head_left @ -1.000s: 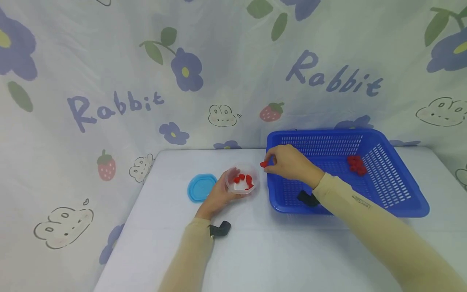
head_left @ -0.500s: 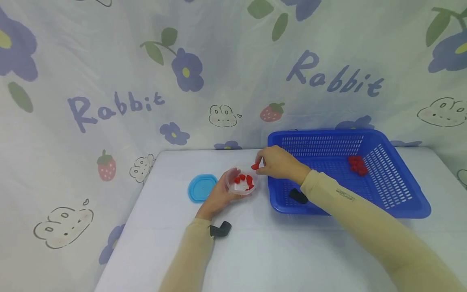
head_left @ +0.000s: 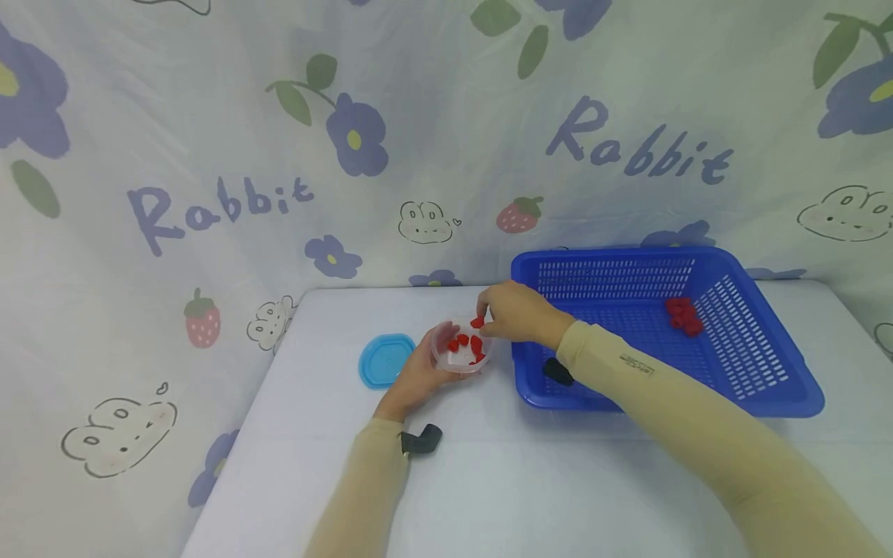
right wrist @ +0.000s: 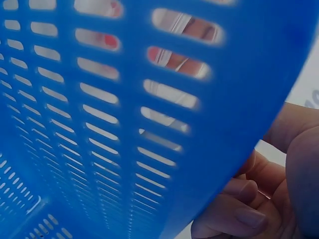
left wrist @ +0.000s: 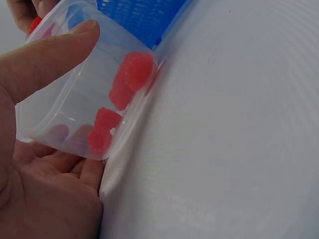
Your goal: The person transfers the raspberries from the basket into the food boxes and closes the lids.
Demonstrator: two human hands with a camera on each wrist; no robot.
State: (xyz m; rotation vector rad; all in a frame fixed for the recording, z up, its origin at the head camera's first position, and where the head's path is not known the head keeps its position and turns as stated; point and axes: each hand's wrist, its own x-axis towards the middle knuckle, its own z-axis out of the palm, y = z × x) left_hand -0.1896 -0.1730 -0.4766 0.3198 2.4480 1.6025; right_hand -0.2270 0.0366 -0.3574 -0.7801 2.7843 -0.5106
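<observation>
My left hand [head_left: 417,378] grips a small clear plastic tub [head_left: 459,358] on the white table, with the thumb on one side and the fingers round the other. Several red raspberries [left wrist: 132,72] lie in the bottom of the tub, seen through its wall in the left wrist view. Over the tub's right rim, my right hand [head_left: 522,311] pinches another raspberry [head_left: 477,322] between thumb and fingertips. In the right wrist view the basket wall hides part of the right hand [right wrist: 259,191], and that raspberry cannot be made out clearly.
A large blue slotted basket [head_left: 593,319] stands to the right, with the right wrist above its left part. More raspberries [head_left: 684,316] are clustered at its right end. Left of the tub lies a light-blue lid [head_left: 387,361]. A printed curtain [head_left: 432,139] hangs behind the table.
The right hand has moved left with its raspberry, from the basket's left edge to over the tub's rim. The left hand and the tub have stayed in place.
</observation>
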